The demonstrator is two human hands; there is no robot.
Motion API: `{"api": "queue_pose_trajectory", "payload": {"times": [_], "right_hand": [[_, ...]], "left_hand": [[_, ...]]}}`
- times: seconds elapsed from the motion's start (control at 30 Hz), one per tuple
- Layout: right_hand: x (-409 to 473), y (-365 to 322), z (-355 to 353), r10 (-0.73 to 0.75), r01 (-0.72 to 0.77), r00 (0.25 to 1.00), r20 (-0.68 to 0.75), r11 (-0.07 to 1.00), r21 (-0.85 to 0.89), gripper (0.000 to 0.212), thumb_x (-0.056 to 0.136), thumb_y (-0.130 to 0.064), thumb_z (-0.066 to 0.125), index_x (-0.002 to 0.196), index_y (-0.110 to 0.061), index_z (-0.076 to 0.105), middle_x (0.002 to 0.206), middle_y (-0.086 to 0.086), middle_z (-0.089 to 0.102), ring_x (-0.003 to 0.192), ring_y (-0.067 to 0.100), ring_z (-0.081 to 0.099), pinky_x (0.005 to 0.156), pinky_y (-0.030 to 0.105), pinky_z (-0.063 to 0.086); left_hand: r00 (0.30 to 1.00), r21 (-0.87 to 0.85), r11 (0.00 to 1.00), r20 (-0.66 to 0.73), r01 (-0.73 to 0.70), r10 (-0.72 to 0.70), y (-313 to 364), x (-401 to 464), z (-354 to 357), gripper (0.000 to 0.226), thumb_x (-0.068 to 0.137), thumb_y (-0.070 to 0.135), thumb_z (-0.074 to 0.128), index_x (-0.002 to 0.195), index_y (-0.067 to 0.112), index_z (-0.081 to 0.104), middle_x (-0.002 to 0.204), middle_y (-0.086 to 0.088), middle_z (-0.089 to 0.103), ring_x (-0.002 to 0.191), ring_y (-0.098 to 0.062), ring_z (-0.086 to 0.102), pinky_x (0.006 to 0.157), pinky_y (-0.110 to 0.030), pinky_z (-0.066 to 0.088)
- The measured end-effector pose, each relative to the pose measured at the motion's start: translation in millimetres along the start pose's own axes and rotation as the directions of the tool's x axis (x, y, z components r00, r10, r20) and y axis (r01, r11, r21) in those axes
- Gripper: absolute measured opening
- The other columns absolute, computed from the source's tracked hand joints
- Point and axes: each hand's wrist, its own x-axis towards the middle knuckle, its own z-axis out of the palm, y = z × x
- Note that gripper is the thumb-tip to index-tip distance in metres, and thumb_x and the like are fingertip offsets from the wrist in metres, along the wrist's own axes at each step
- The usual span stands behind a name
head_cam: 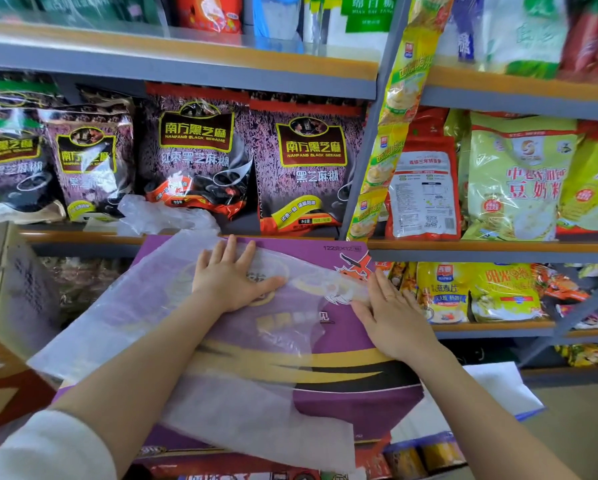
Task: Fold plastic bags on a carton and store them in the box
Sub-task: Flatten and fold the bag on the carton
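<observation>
Two bare hands lie flat on a translucent plastic bag [159, 306] spread across the top of a purple carton [353, 341]. Left hand [230, 280]: palm down near the carton's far edge, fingers [230, 247] straight and slightly spread, thumb pointing right, pressing the film against the carton. Right hand [392, 315]: palm down at the carton's right side, fingers straight and close together, their tips resting on the bag's right end beside the printed fox figure. Neither hand curls round or pinches the film.

The bag runs diagonally, its left end overhanging the carton's left edge. A second sheet of pale film [256, 417] lies on the carton's near part, reaching its front edge; whether it is part of the same bag cannot be told. A crumpled clear bag [159, 216] sits on the shelf [82, 237] just behind the carton, against packs of black sesame paste [308, 161]. Yellow-green soy milk powder packs [519, 174] fill the shelf to the right. An open cardboard box [16, 289] stands to the left of the carton. White paper [498, 386] shows at the carton's right near corner.
</observation>
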Motion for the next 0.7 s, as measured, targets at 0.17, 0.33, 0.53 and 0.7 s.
{"api": "queue_pose_trajectory", "payload": {"times": [0.17, 0.33, 0.53, 0.7], "right_hand": [[-5.4, -5.0, -9.7, 0.118, -0.112, 0.993, -0.019, 0.977, 0.183, 0.061, 0.099, -0.045, 0.022, 0.148, -0.01, 0.017, 0.156, 0.009, 0.019, 0.141, 0.025, 0.024, 0.113, 0.042, 0.025], [-9.6, 3.8, -22.2, 0.345, -0.184, 0.937, -0.061, 0.635, 0.75, 0.033, 0.096, -0.025, 0.047, 0.099, 0.005, 0.061, 0.089, 0.025, 0.06, 0.075, 0.021, 0.048, 0.067, 0.03, 0.033], [-4.6, 17.5, -26.8, 0.383, -0.22, 0.92, 0.087, 0.317, 0.923, 0.024, 0.086, 0.002, 0.053, 0.108, -0.002, 0.063, 0.08, 0.012, 0.062, 0.064, 0.019, 0.055, 0.054, 0.022, 0.043], [-3.5, 22.1, -22.7, 0.426, -0.073, 0.905, 0.018, 0.114, 0.991, 0.025, 0.084, 0.013, 0.052, 0.096, -0.004, 0.065, 0.084, 0.011, 0.064, 0.075, 0.02, 0.062, 0.063, 0.022, 0.053]], "left_hand": [[0.979, -0.132, 0.971, -0.061, -0.2, 0.193, -9.6, -10.9, -6.5, 0.093, 0.069, 0.071, 0.013, 0.144, 0.017, 0.027, 0.156, -0.005, 0.011, 0.142, -0.021, 0.013, 0.114, -0.038, 0.009], [0.911, -0.212, 0.887, -0.072, -0.411, 0.405, 18.9, -34.4, -13.1, 0.075, 0.076, 0.055, 0.021, 0.137, 0.017, 0.042, 0.154, -0.006, 0.02, 0.139, -0.022, 0.025, 0.113, -0.031, 0.016], [0.877, -0.153, 0.863, -0.068, -0.481, 0.477, 65.1, -27.6, -0.2, 0.057, 0.095, 0.047, 0.025, 0.144, 0.016, 0.028, 0.156, -0.01, 0.013, 0.141, -0.023, 0.019, 0.116, -0.034, 0.013], [0.918, -0.067, 0.915, -0.028, -0.397, 0.396, 72.4, -31.0, 7.6, 0.089, 0.073, 0.07, -0.001, 0.148, 0.022, 0.008, 0.157, -0.004, 0.0, 0.144, -0.02, 0.004, 0.115, -0.034, 0.002]]}}
